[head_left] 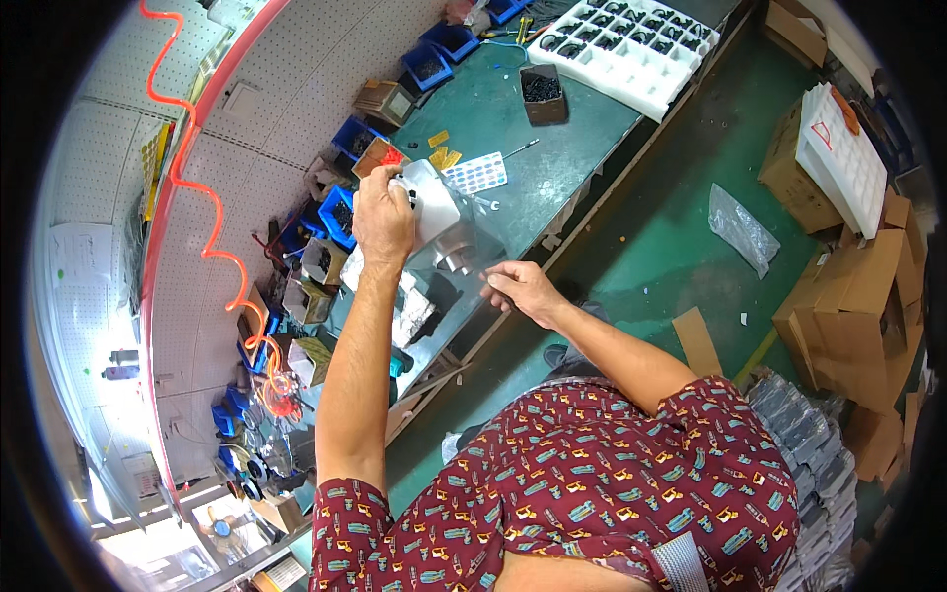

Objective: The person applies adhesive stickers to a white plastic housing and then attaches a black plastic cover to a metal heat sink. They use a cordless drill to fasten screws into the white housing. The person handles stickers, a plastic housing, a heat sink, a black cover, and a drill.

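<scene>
My left hand [384, 219] is closed on the upper end of a white, rounded housing [431, 200] with a grey round part at its lower side, held above the bench. Clear plastic film, seemingly a bag [480, 240], surrounds its lower right side. At the edge of that film, my right hand [523, 291] has its thumb and fingers pinched together. A sheet of coloured oval stickers [477, 174] lies just beyond the housing, with a wrench [484, 203] near it. Which kind of device the housing belongs to cannot be made out.
The green workbench [592, 133] carries a white compartment tray [631, 71] of black parts, a box of small black pieces [544, 99], and several blue bins [427, 67] along the pegboard. Cardboard boxes [856, 306] stand at right; a plastic bag [742, 229] lies on the floor.
</scene>
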Demonstrator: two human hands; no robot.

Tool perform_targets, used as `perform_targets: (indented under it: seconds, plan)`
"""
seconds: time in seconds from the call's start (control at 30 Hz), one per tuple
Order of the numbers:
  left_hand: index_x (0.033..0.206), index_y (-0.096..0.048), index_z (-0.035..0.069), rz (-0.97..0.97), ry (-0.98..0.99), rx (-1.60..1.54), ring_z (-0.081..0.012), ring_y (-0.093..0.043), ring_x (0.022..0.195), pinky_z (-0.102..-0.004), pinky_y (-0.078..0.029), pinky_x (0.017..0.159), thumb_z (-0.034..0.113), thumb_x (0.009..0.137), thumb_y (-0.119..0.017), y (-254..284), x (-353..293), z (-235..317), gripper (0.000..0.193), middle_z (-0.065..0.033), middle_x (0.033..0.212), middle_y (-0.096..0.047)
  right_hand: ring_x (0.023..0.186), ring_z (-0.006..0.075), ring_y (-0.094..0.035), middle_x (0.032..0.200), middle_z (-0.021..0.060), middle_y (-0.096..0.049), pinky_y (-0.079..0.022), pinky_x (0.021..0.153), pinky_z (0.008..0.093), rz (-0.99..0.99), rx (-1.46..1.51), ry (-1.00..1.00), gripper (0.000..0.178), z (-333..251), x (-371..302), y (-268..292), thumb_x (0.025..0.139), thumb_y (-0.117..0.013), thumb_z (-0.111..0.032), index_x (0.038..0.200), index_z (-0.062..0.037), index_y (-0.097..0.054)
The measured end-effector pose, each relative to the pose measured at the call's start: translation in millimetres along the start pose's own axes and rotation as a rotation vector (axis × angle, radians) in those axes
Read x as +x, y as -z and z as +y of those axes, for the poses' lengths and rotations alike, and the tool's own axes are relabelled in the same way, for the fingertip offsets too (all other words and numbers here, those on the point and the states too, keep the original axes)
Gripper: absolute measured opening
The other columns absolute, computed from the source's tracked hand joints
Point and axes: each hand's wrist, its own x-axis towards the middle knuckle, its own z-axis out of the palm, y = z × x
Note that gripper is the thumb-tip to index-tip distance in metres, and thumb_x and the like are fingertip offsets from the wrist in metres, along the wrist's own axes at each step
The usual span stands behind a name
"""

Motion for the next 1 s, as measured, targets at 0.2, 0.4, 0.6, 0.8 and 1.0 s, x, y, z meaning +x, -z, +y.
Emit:
perform_targets:
  seconds: [0.2, 0.4, 0.6, 0.8, 1.0]
  plan:
    - [0.113, -0.069, 0.011, 0.018, 0.013, 0.001, -0.0351, -0.062, 0.101, -0.0474, -0.050, 0.089, 0.019, 0.095, -0.050, 0.4, -0.8, -3.7, 0.028, -0.0155, 0.108, -0.066, 0.077, 0.0131, -0.067, 0.093, 0.0108, -0.072, -0.054, 0.062, 0.0262, 0.141, 0.003, 0.009, 0.017, 19.3, 25.4, -30.0, 0.103, -0.062, -0.017, 0.099, -0.0005, -0.062]
    - [0.112, -0.070, 0.012, 0.041, -0.002, -0.017, -0.0357, -0.063, 0.099, -0.0483, -0.050, 0.088, 0.018, 0.095, -0.051, -0.7, 1.4, -2.3, 0.027, -0.0158, 0.107, -0.066, 0.073, 0.0142, -0.068, 0.089, 0.0109, -0.071, -0.055, 0.056, 0.0292, 0.204, 0.080, -0.050, 0.023, 26.7, 30.4, -42.7, 0.103, -0.064, -0.024, 0.098, -0.0033, -0.055]
    - [0.112, -0.070, 0.012, 0.055, 0.003, -0.012, -0.0353, -0.063, 0.099, -0.0480, -0.051, 0.089, 0.018, 0.094, -0.052, -1.9, 1.7, -2.7, 0.026, -0.0158, 0.107, -0.066, 0.058, 0.0094, -0.056, 0.084, 0.0089, -0.069, -0.045, 0.045, 0.0254, 0.286, 0.089, -0.092, 0.027, 29.7, 31.6, -50.4, 0.101, -0.068, -0.027, 0.093, -0.0065, -0.052]
    - [0.111, -0.070, 0.012, 0.055, 0.001, 0.005, -0.0349, -0.063, 0.100, -0.0478, -0.050, 0.091, 0.019, 0.094, -0.052, -2.0, 1.0, -1.5, 0.025, -0.0159, 0.106, -0.067, 0.054, 0.0102, -0.055, 0.075, 0.0083, -0.068, -0.042, 0.045, 0.0279, 0.355, -0.051, 0.099, 0.030, 42.6, 33.3, -57.0, 0.101, -0.069, -0.028, 0.090, -0.0045, -0.053]
    - [0.111, -0.071, 0.011, 0.066, -0.005, -0.020, -0.0349, -0.063, 0.100, -0.0484, -0.050, 0.091, 0.018, 0.092, -0.053, -3.5, 3.0, -3.0, 0.027, -0.0158, 0.107, -0.067, 0.053, 0.0121, -0.057, 0.071, 0.0071, -0.067, -0.045, 0.049, 0.0297, 0.445, -0.023, 0.063, 0.028, 43.2, 52.1, -68.8, 0.101, -0.067, -0.023, 0.089, -0.0014, -0.055]
